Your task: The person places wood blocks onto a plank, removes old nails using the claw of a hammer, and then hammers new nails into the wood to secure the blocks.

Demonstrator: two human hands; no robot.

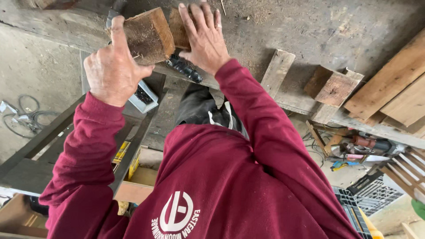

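Because only the head view is on hand, everything here comes from that one downward look. Upper centre of the frame: the left hand (111, 66) is wrapped round the near end of a thick wood block (149, 36), thumb stretched up along its left face, the other fingers curled under and mostly hidden, so the grip looks firm but I cannot tell how far they reach. Just to its right, the right hand (202, 36) lies flat and spread, fingers fairly wide, pressing a second wood piece (178, 29) against the grey workbench (310, 31); the two pieces sit touching or very nearly so at the top edge. Risk, as a judgement: both hands sit close around short stock, and if either piece shifts or twists on the dusty surface, the fingers between them could be pinched; the block's rough sawn end also looks splintery against bare skin. A black ribbed handle (186, 68) and a pale boxy tool (144, 96) sit just below the hands at the bench edge, where a sliding block or a sleeve could knock them off. Both arms, in dark red sleeves (261, 132), reach up and forward from the lower frame, elbows bent, wrists fairly straight. Right of frame: loose boards (389, 82), an offcut (332, 86), a power tool (367, 144) and cords on the floor, a tripping matter.
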